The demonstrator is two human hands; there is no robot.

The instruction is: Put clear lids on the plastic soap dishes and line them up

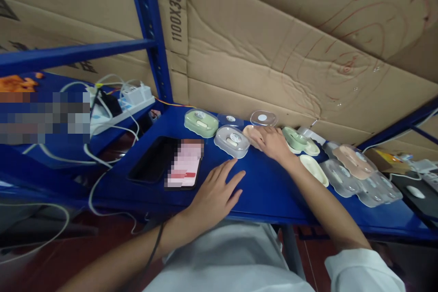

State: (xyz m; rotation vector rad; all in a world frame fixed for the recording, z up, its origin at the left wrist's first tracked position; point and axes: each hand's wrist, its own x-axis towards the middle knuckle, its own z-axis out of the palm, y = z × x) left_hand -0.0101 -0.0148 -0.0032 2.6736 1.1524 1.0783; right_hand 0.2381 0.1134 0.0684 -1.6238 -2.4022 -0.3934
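My left hand (219,188) hovers over or rests at the front of the blue table, palm down with fingers spread, holding nothing. Its fingertips are close to a grey soap box (233,141) with a clear lid and round label. My right hand (271,140) reaches further back, its fingers bent over a beige soap box (250,133); the grip is partly hidden by the hand. A clear lid (263,117) with a round label lies behind it. A green soap box (201,123) sits to the left, and another green piece (294,140) lies right of my right hand.
A phone (186,164) with a lit screen and a black tray-like object (153,159) lie at left. At right are a cream dish (313,169) and stacked soap boxes (356,162). Cardboard (239,54) backs the table (263,191); a power strip (137,100) trails cables.
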